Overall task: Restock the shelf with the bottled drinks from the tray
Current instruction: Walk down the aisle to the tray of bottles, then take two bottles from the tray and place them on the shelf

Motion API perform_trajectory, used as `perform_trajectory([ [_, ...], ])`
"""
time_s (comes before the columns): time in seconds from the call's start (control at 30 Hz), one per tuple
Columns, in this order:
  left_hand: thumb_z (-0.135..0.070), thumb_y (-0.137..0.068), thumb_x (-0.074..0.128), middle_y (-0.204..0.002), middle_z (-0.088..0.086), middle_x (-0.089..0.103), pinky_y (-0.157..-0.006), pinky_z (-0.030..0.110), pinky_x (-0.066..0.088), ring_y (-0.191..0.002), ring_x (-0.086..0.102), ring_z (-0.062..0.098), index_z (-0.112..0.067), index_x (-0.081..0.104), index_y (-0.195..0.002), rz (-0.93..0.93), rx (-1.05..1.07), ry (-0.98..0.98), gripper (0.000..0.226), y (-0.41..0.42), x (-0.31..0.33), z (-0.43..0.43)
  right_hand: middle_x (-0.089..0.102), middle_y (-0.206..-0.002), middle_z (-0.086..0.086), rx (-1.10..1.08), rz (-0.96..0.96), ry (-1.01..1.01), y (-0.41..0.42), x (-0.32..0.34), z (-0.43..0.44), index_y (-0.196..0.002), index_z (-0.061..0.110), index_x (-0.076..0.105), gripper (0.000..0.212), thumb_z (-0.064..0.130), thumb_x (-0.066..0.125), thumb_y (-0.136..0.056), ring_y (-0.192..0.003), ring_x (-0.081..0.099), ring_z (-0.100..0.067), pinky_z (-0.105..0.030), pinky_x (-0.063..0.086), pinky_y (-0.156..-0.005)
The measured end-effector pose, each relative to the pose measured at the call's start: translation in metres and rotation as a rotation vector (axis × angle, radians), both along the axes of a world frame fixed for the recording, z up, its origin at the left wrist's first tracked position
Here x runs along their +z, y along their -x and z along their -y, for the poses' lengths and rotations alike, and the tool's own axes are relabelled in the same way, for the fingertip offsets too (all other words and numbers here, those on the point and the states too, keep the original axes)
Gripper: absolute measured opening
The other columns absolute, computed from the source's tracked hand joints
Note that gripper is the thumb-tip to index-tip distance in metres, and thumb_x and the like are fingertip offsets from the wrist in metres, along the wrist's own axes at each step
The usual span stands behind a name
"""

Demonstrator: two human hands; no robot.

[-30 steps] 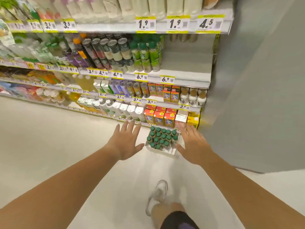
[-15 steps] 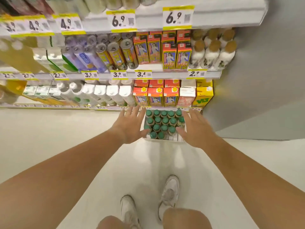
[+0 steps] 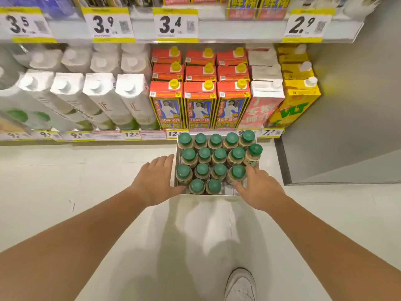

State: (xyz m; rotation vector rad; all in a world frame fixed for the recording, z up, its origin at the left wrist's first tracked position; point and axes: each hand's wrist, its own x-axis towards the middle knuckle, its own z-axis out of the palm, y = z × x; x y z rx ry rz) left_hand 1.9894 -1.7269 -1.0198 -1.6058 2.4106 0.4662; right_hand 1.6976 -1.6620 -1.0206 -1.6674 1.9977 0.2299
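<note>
The tray (image 3: 176, 161) of green-capped bottles (image 3: 204, 153) sits on the floor (image 3: 86, 181) against the bottom shelf (image 3: 108, 135). My left hand (image 3: 155, 181) lies flat, grip released, on the tray's left wall. My right hand (image 3: 259, 187) touches its near right corner, fingers spread, grasping nothing.

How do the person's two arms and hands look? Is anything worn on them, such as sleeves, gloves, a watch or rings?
Both forearms are bare as far as the picture shows; no sleeve comes into view. The left hand and the right hand wear no gloves, and no watch, bracelet or ring is visible. No markings can be seen on them.
</note>
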Motion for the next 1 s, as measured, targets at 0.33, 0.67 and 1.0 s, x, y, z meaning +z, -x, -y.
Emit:
perform_trajectory([
  [0.33,-0.028,-0.064,0.088,-0.124,-0.006,0.055,-0.094,0.018,0.032,-0.111,0.044,0.001,-0.029,0.059,-0.126,-0.723,0.429,-0.122,0.068,0.01,-0.11,-0.006,0.069,-0.097,0.035,-0.376,0.689,0.092,0.018,-0.091,0.01,-0.11,0.038,0.058,0.053,0.018,0.088,-0.07,-0.095,0.064,0.012,-0.003,0.045,-0.071],
  [0.67,-0.026,-0.06,0.094,-0.131,-0.01,0.043,-0.1,0.017,0.03,-0.12,0.038,-0.001,-0.031,0.07,-0.115,-0.799,0.479,-0.084,0.061,0.001,-0.129,-0.004,0.072,-0.093,0.026,-0.494,0.727,0.273,0.011,-0.116,0.009,-0.104,0.03,0.069,0.044,0.014,0.087,-0.068,-0.087,0.066,0.007,-0.008,0.045,-0.07],
  [1.0,0.001,-0.07,0.085,-0.113,-0.002,0.072,-0.092,0.028,0.054,-0.108,0.067,0.016,-0.017,0.058,-0.117,-1.184,0.399,-0.335,0.057,-0.001,-0.026,0.019,0.075,-0.091,0.015,-0.499,0.811,0.381,0.015,-0.035,0.022,-0.099,0.027,0.068,0.039,0.006,0.083,-0.07,-0.086,0.07,-0.006,-0.011,0.051,-0.069],
])
